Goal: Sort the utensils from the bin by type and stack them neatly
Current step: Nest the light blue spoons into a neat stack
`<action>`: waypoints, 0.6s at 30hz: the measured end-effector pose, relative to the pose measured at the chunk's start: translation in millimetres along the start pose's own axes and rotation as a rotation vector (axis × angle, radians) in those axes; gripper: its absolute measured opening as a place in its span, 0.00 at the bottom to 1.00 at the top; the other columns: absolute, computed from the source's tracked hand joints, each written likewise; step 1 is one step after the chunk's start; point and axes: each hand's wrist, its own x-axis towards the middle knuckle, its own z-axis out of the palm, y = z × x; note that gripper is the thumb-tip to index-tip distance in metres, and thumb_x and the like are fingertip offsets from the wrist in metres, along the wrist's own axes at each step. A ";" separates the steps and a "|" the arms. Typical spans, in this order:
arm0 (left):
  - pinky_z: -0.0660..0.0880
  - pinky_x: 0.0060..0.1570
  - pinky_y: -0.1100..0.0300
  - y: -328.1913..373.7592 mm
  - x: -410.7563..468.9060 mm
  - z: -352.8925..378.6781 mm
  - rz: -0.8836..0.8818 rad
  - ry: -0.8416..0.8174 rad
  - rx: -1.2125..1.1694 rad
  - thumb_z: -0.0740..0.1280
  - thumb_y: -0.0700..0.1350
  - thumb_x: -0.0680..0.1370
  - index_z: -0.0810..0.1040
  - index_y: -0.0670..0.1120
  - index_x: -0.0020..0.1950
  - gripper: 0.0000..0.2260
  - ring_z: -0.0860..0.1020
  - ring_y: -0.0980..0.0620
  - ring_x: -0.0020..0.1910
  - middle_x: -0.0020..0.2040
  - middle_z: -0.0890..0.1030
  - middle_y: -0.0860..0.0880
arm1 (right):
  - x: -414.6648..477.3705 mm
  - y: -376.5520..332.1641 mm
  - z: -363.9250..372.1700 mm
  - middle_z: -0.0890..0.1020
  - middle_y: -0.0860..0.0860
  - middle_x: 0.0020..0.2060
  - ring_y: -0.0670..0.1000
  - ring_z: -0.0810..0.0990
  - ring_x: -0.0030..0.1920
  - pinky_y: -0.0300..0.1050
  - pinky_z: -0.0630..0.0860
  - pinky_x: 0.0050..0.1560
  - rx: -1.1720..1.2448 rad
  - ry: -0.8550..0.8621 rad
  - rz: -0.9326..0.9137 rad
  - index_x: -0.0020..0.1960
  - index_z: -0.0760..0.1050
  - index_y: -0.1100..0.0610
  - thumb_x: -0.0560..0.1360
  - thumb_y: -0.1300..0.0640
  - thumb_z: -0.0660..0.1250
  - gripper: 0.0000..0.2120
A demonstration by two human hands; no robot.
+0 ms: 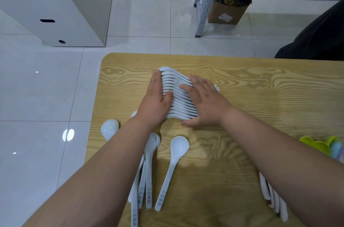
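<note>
While your left hand (158, 96) and right hand (204, 102), fingers (157, 81) straight, square the white plastic spoon stack (173, 80), gather loose white spoons (178, 145) next.

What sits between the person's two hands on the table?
The nested row of white spoons: left hand flat against its left side, right hand laid over its right side. Head view.
</note>
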 end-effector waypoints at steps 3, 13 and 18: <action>0.48 0.78 0.59 4.9 8.0 -3.4 -0.013 0.044 -0.034 0.63 0.47 0.82 0.47 0.44 0.82 0.34 0.49 0.52 0.80 0.82 0.50 0.47 | -2.1 1.0 1.1 0.50 0.60 0.80 0.61 0.48 0.80 0.60 0.45 0.79 0.015 0.012 -0.004 0.78 0.49 0.48 0.62 0.22 0.58 0.53; 0.59 0.65 0.66 10.6 4.9 -0.9 0.013 0.089 0.108 0.62 0.49 0.82 0.58 0.46 0.80 0.28 0.62 0.51 0.75 0.77 0.62 0.47 | -4.9 3.4 -1.5 0.54 0.59 0.78 0.61 0.52 0.78 0.63 0.46 0.78 -0.029 0.013 -0.020 0.78 0.46 0.41 0.60 0.20 0.57 0.53; 0.49 0.78 0.45 0.2 -10.3 5.4 0.346 -0.089 0.536 0.60 0.67 0.71 0.57 0.33 0.78 0.48 0.46 0.36 0.80 0.81 0.53 0.37 | -10.8 5.3 1.0 0.45 0.52 0.82 0.57 0.39 0.81 0.62 0.40 0.78 -0.056 -0.009 0.043 0.82 0.40 0.51 0.62 0.18 0.57 0.61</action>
